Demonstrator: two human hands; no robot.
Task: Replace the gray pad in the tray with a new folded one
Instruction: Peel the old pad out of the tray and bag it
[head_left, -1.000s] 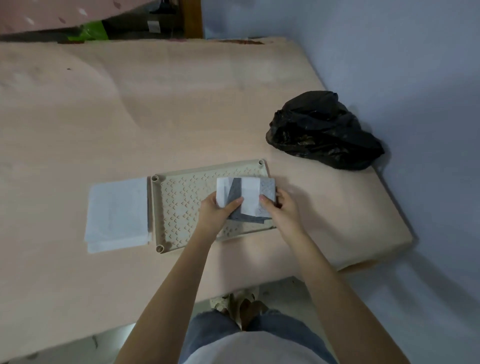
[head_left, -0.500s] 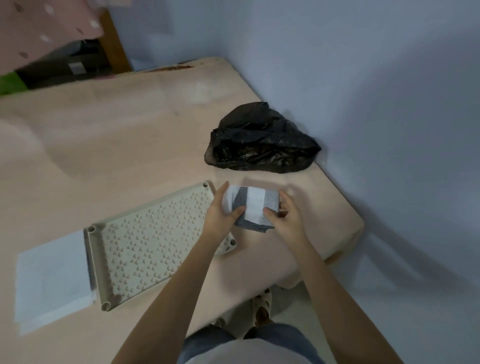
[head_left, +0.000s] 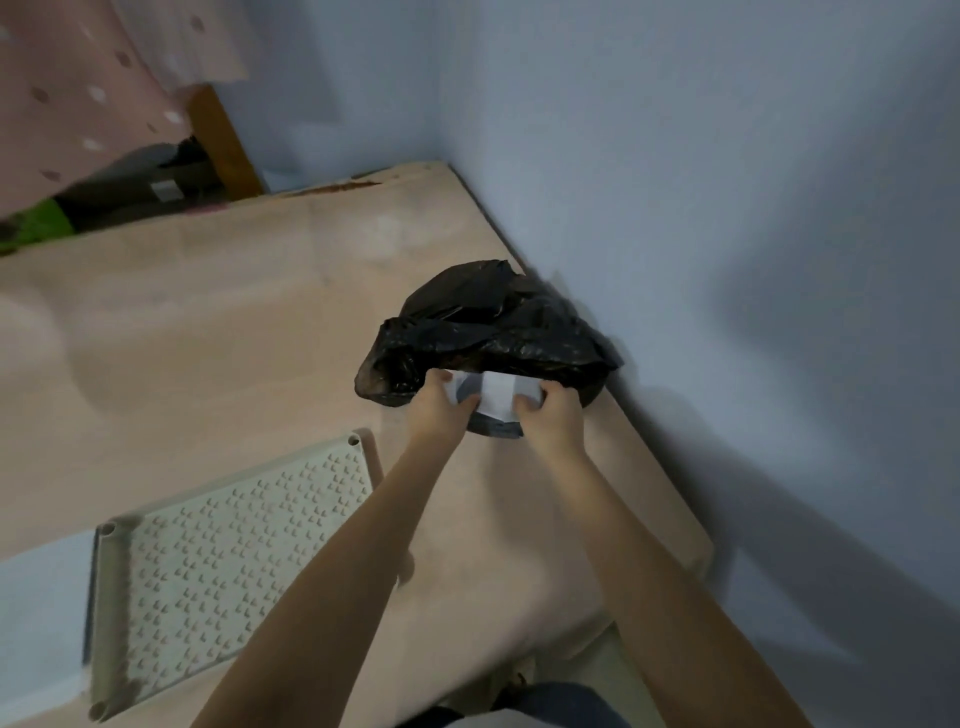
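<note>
Left grip: my left hand (head_left: 439, 410) grasps the left edge of the gray pad (head_left: 493, 402), thumb curled over the front, fingers behind it.
Right grip: my right hand (head_left: 548, 415) grasps the pad's right edge, fingers curled round it.
Gray pad: I see it folded up, white backing facing me with a gray strip showing, a darker gray fold hanging below my hands. It is held off the table, right at the near edge of the black bag (head_left: 488, 332) and touching or almost touching it; I cannot tell whether any of it is inside.
Black bag: crumpled plastic, lying on the table (head_left: 208, 332) close to the wall (head_left: 727, 208), its near side facing my hands.
Tray (head_left: 228, 577): pale, with a floor of small raised studs and round posts at the corners, lying on the table to the lower left, well apart from the pad. My left forearm crosses over its right end.
New pad (head_left: 41, 623): a white folded sheet lying flat on the table, just beside the tray's left side, partly cut off by the edge of the view.
Table: light pinkish wood, its right edge running along the wall.
</note>
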